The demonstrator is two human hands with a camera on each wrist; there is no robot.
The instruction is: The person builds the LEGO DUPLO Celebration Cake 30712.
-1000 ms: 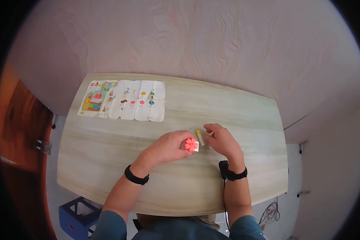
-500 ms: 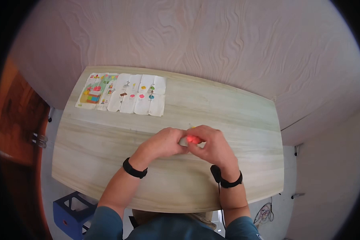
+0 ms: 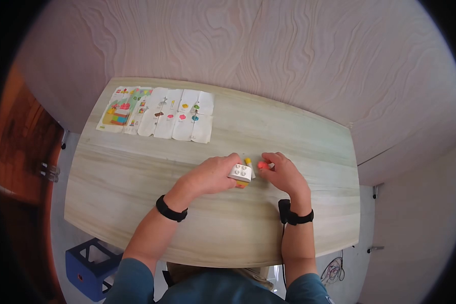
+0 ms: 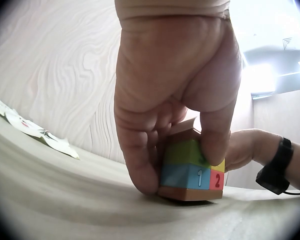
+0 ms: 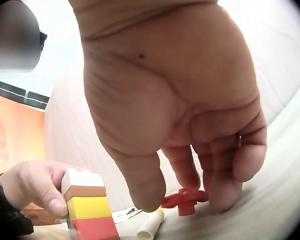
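Note:
My left hand (image 3: 212, 175) grips a block stack, its white studded top (image 3: 241, 172) facing up. In the left wrist view the stack shows green and blue (image 4: 185, 176) blocks, a red one numbered 2 and a brown base near the tabletop. Yellow and red blocks (image 5: 92, 227) show in the right wrist view. My right hand (image 3: 288, 177) pinches a red flower piece (image 3: 263, 165) low over the table, right of the stack. Between the hands lies a white tube with a yellow end (image 3: 248, 160), also seen as a tube (image 5: 149, 226) in the right wrist view.
A creased picture sheet (image 3: 159, 114) lies at the table's back left. The wooden table (image 3: 137, 167) has a wall behind it. A blue stool (image 3: 88, 276) stands below the left front edge, and cables (image 3: 333, 271) lie on the floor at right.
The red flower piece has come off the stack and moved right in my right hand, exposing the white studded top. My left hand still holds the stack. The head view has shifted a little.

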